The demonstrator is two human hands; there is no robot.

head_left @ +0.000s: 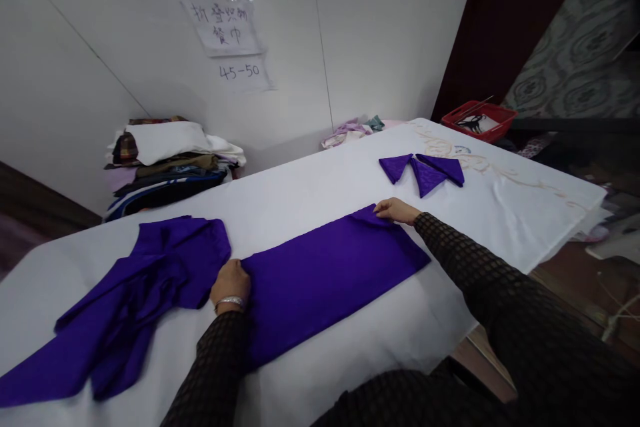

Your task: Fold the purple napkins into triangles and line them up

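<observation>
A purple cloth napkin (320, 287), folded into a long rectangle, lies in front of me on the white tablecloth (300, 197). My right hand (397, 209) pinches its far right corner, and the fabric puckers slightly there. At the far left corner, my left hand (231, 283), with a silver bracelet at the wrist, is closed on the napkin's edge; its fingertips are mostly hidden. Left of that hand spreads a crumpled heap of purple cloth (145, 293). Beyond my right hand lie several small folded purple triangles (427, 175).
A stack of folded clothes (170, 160) stands by the wall at the back left. Paper signs (227, 37) hang on the wall. Crumpled pale fabric (347, 133) lies at the table's back edge. A red basket (480, 121) with scissors sits at the far right corner.
</observation>
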